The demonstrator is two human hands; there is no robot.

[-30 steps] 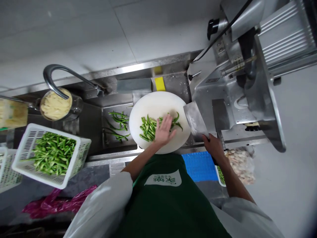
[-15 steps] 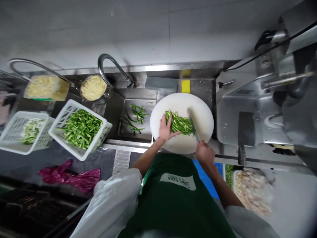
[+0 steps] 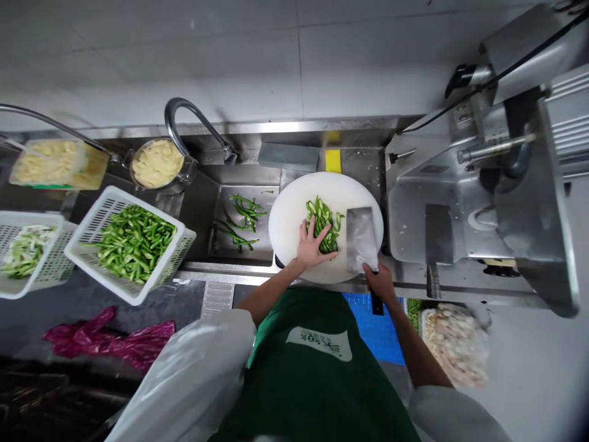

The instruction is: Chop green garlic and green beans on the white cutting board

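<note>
My left hand [image 3: 313,244] is spread, fingers apart, over a small pile of sliced green chili peppers [image 3: 324,216] on a round white cutting board [image 3: 289,196]. My right hand [image 3: 380,280] grips the black handle of a cleaver [image 3: 361,238], whose broad blade lies flat over the board's right side, just right of the pile. To the left, several whole green peppers [image 3: 246,212] lie in the steel sink [image 3: 271,239]. A white basket [image 3: 184,228] of cut green pieces stands further left.
At the left are a second basket [image 3: 64,245], a pot of pale slices [image 3: 156,164] and a tub [image 3: 50,162]. A faucet [image 3: 172,116] arches over the sink. A grey block [image 3: 288,157] lies behind the board; a slicing machine [image 3: 534,215] stands right.
The cleaver has turned from edge-on to flat and moved off the pile. The pile under my left hand is smaller on its right side. The camera view has shifted slightly right.
</note>
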